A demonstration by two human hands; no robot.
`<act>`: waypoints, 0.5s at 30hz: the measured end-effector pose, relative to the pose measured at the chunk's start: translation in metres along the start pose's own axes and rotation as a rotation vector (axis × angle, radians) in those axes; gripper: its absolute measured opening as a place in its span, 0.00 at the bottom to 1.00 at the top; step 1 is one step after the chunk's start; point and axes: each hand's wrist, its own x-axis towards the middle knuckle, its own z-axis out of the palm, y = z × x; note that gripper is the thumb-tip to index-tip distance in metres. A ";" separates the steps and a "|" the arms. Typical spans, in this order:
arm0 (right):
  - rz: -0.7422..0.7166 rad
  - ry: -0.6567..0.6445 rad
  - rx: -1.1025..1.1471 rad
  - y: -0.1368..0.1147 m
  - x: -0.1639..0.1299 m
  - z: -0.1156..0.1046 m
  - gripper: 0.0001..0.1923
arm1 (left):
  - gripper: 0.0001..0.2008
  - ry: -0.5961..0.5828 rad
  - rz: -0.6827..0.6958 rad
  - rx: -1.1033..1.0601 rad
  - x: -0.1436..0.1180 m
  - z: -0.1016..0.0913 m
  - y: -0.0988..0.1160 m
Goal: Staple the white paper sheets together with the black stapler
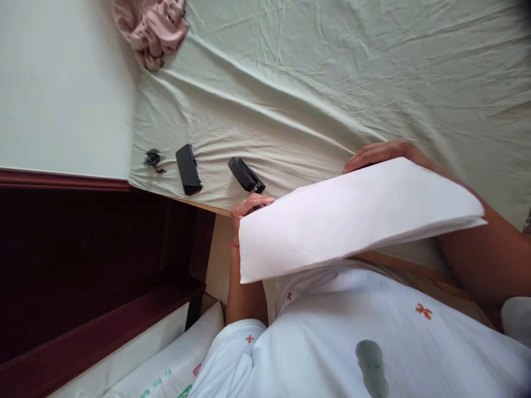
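Your two hands hold a stack of white paper (352, 215) above the near edge of the bed, tilted so its broad face looks up at you. Your left hand (249, 209) grips the stack at its left end, thumb and knuckles showing above the paper's edge, a thin red thread around the wrist. Your right hand (381, 153) is curled over the far edge of the stack, fingers lying along the top; the palm is hidden behind the sheets. The bed is covered with a pale green sheet (332, 83), creased throughout. On the sheet, just beyond your left hand, lies a black stapler (246, 175), close to the knuckles but apart from them. Further left sits a black rectangular case (188, 169), and beside it a small dark clip-like item (154, 159), too small to identify. A crumpled pink cloth (151, 27) lies at the far corner of the bed.
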 end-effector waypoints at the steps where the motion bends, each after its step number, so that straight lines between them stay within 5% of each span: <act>1: -0.001 0.018 -0.005 -0.004 -0.001 0.001 0.25 | 0.19 -0.012 0.035 0.007 0.000 0.001 0.000; 4: 0.039 0.084 0.018 -0.012 -0.002 0.005 0.16 | 0.18 -0.012 0.110 0.006 0.001 0.002 0.001; 8: 0.273 0.095 0.095 -0.010 -0.003 0.007 0.14 | 0.22 -0.077 0.010 0.047 0.003 -0.002 -0.001; 15: 0.021 0.037 -0.038 -0.005 0.004 0.005 0.14 | 0.18 -0.044 0.039 0.037 -0.001 0.000 -0.007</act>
